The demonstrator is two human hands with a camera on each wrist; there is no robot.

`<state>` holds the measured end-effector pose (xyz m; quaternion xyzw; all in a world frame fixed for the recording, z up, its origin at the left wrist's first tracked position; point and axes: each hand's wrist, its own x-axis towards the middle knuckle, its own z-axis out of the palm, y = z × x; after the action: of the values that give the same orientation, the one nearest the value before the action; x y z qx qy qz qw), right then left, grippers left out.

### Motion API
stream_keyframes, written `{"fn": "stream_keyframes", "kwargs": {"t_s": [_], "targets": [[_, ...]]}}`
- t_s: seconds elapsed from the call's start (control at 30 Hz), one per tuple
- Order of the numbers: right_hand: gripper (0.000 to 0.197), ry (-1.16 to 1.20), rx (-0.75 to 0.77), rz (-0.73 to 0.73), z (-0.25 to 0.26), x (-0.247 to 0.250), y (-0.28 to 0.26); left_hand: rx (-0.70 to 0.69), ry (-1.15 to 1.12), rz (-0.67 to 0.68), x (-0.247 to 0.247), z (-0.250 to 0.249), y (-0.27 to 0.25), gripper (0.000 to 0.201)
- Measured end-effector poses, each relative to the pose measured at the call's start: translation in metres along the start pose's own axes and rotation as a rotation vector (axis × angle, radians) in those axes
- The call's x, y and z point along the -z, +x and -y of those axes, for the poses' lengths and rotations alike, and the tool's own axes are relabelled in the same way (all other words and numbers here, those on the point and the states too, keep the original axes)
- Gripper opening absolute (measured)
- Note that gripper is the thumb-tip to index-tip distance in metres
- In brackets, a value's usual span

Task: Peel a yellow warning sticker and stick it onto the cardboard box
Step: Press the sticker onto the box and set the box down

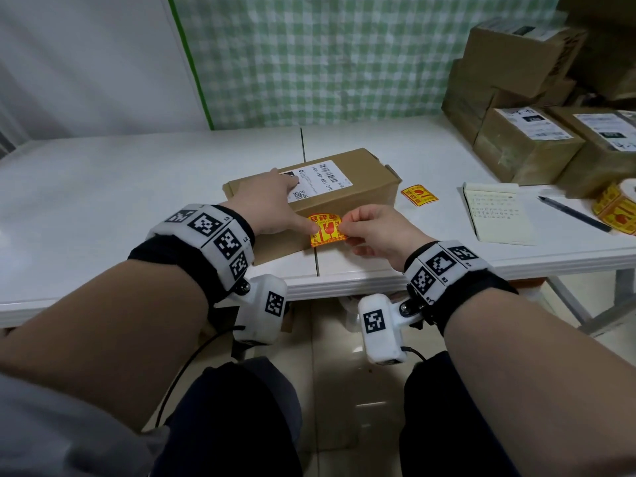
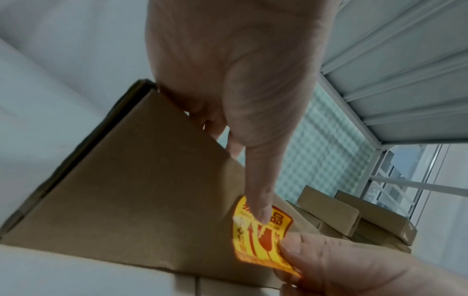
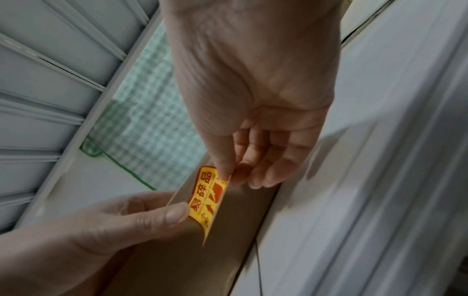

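Note:
A brown cardboard box (image 1: 358, 187) with a white shipping label lies on the white table (image 1: 137, 201). The yellow warning sticker (image 1: 325, 232) sits against the box's near side face, partly curled away from it. My left hand (image 1: 275, 208) rests on the box top with straight fingers. Its thumb (image 2: 255, 200) presses the sticker's (image 2: 260, 240) left part onto the box (image 2: 139, 200). My right hand (image 1: 347, 230) pinches the sticker's (image 3: 206, 196) right edge between thumb and forefinger (image 3: 229, 176), holding that edge off the cardboard (image 3: 177, 260).
A second yellow sticker (image 1: 419, 195) lies right of the box. Further right are a notepad (image 1: 495, 211), a black pen (image 1: 571, 213) and a roll of yellow stickers (image 1: 616, 204). Stacked cardboard boxes (image 1: 523, 98) fill the back right corner. The table's front edge (image 1: 344, 284) is just below my hands.

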<state>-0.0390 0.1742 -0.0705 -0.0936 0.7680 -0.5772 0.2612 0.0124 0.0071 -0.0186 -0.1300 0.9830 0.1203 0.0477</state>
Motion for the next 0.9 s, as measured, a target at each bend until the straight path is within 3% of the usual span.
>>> {"fn": "stream_keyframes", "kwargs": {"t_s": [0.57,0.77,0.9], "targets": [[0.022,0.017,0.078,-0.193,-0.008,-0.012,0.012,-0.014,0.042,-0.091,-0.009,-0.002,0.003,0.066],[0.021,-0.264,0.19,-0.433,-0.002,-0.008,0.014,-0.03,0.121,-0.084,-0.011,-0.003,0.008,0.043],[0.013,-0.268,0.357,-0.568,0.008,0.001,0.009,-0.054,0.215,-0.044,-0.011,-0.005,0.011,0.053]]}}
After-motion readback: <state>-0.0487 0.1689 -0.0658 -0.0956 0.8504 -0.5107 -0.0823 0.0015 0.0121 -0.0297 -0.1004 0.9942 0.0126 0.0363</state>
